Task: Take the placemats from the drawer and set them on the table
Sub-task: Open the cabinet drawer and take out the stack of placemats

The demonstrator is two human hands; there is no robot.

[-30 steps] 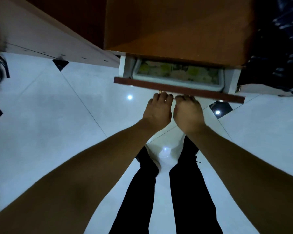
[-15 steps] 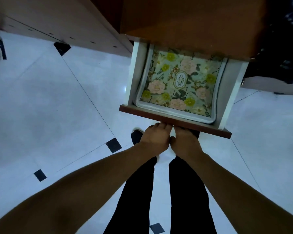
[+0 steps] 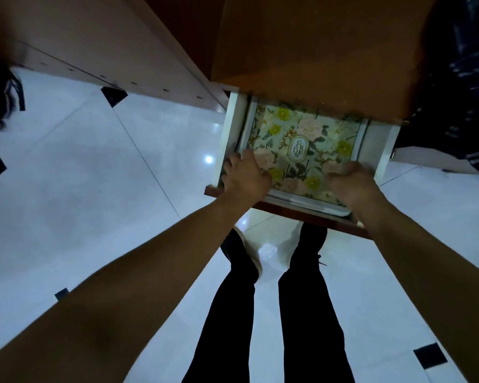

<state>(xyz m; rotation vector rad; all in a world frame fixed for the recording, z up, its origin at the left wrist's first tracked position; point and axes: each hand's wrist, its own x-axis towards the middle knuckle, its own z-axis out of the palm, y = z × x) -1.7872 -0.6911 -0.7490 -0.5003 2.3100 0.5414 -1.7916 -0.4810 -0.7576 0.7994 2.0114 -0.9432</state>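
Note:
The drawer (image 3: 301,216) stands pulled out from under a brown tabletop (image 3: 315,51). Inside lie the floral placemats (image 3: 302,145), pale green with pink and yellow flowers and a white border. My left hand (image 3: 245,178) is inside the drawer at the mats' left edge, thumb on top and fingers curled down over the side. My right hand (image 3: 351,186) is blurred and rests on the mats' near right corner with bent fingers. The far part of the mats is hidden under the tabletop.
I stand on a glossy white tiled floor (image 3: 94,189) with small black inset squares. My legs in dark trousers (image 3: 310,313) are just below the drawer front. A pale panel (image 3: 94,45) runs at the upper left, and dark patterned cloth (image 3: 468,78) hangs at the right.
The drawer went from barely open to pulled well out. Both hands left the drawer front and moved apart into the drawer, onto the mats' left and right sides.

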